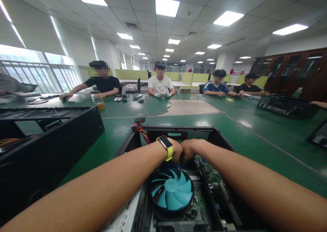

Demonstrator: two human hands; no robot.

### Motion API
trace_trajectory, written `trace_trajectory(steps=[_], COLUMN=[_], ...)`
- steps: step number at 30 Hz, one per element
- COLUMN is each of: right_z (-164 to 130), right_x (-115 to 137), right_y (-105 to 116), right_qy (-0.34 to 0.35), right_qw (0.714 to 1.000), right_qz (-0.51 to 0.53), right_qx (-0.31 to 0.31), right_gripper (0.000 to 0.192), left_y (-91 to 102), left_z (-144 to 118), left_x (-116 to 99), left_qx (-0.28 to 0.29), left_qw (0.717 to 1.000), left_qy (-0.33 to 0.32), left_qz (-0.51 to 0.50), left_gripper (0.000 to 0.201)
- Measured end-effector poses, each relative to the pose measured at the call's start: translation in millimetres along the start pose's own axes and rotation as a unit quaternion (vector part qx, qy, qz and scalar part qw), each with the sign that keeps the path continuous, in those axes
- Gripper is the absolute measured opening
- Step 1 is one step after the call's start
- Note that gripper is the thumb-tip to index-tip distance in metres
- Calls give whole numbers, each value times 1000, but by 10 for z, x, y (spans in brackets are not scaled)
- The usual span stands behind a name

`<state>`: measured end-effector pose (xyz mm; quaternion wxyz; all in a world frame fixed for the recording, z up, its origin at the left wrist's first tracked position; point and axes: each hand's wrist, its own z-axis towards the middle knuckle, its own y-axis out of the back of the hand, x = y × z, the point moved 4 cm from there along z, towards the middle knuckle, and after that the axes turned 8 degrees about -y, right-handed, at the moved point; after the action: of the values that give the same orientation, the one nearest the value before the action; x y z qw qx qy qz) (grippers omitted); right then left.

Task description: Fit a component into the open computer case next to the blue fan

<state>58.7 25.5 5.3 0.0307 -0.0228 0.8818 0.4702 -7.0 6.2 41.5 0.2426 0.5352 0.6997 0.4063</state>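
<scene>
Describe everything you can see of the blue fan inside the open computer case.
The blue fan has translucent turquoise blades round a hub of the same colour, in a round black frame. It lies flat, facing up, on the green board inside the open black case. Both hands work just beyond it, not touching. Whether it spins is unclear.

1. Open computer case [178, 134] sits on the green worktop [255, 136], lid off, interior exposed.
2. Left hand [176, 151] and right hand [189, 150] pressed together, knuckles touching, low inside the case just behind the blue fan [171, 190]. What they grip is hidden.
3. Yellow-strapped watch [165, 145] on left wrist.
4. Red and yellow wires [141, 129] at the case's far left corner.
5. Second black case [48, 136] to the left.
6. Four people seated along the far side of the worktop.
</scene>
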Motion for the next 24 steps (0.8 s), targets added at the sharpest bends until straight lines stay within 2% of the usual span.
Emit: trace_trajectory(steps=[3,10,24], right_z=[4,18,-8], right_x=[3,-1,15], right_y=[2,-8,-2], right_qy=[3,-5,2], right_qw=[1000,1000,1000], right_qz=[-1,1,-7], right_qx=[-2,-6,0], right_gripper=[70,68,67], left_y=[-6,14,20], left_z=[-16,-40,-43], left_x=[-18,-36,-30], left_qx=[25,45,29], left_qw=[1000,999,999], left_qy=[6,12,9], left_qz=[13,20,11], left_gripper=[30,36,34])
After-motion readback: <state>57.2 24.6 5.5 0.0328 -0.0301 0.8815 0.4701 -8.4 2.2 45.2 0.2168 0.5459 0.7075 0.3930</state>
